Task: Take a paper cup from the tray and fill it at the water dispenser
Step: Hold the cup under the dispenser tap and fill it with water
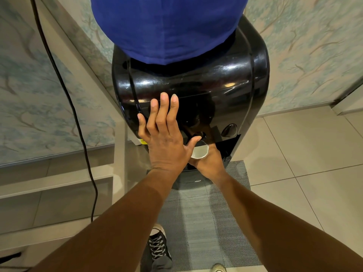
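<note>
Item 1, far left: black cable (78,122), hanging down past the patterned wall panel (35,95) to the tiled floor (314,154). Not part of the task.

Item 2, left of centre: left hand (163,134), lying flat with fingers spread against the front face of the black water dispenser (196,85), its thumb reaching toward the tap area. It is gripping nothing; whether the thumb is pressing a lever cannot be told.

Item 3, centre: dispenser body, sitting under a blue-covered bottle (167,26) and standing at the far edge of a grey mat (206,213).

Item 4, right of centre: right hand (208,163), wrapping from below around the paper cup (200,151) and holding it up in the dispenser's recess, just beneath the thumb of the left hand.

Progress, judged: the cup is already taken and in position; the tray is out of view. Filling appears to be starting or underway, though no water stream or level is showing. Remaining: completing the fill and withdrawing the cup.
</note>
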### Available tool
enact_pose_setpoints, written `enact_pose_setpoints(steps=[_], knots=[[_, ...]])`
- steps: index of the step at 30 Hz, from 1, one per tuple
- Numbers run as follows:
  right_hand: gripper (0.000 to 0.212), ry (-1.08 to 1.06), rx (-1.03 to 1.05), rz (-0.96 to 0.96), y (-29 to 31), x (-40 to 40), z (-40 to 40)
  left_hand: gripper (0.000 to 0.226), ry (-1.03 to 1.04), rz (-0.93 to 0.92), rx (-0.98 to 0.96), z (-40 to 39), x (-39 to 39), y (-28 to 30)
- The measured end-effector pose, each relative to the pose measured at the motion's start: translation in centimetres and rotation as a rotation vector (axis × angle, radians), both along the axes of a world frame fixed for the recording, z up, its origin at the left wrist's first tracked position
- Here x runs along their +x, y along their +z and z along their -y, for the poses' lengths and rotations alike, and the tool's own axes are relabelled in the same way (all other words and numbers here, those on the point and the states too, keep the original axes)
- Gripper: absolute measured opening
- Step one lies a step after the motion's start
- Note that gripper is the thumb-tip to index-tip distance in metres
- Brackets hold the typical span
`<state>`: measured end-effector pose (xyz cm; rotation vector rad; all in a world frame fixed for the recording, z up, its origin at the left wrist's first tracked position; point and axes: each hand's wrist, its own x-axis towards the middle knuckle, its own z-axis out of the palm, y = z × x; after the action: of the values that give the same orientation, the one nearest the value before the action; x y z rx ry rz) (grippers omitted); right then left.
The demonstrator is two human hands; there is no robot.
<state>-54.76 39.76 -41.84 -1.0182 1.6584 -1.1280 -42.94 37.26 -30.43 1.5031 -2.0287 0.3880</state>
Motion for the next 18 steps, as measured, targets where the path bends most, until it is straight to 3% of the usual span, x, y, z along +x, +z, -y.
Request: enact_pose_setpoints(steps=[13, 18], knots=[[0.062, 0.0, 0.01, -0.008, -0.34, -0.06, 0.09, 0.124, 0.001, 0.004, -0.011, 0.15, 0.06, -0.11], [0.075, -0.008, 0.032, 0.001, -0.49, -0.34, 0.02, 0.123, -0.004, 0.0, -0.011, 0.13, 0.06, 0.01]])
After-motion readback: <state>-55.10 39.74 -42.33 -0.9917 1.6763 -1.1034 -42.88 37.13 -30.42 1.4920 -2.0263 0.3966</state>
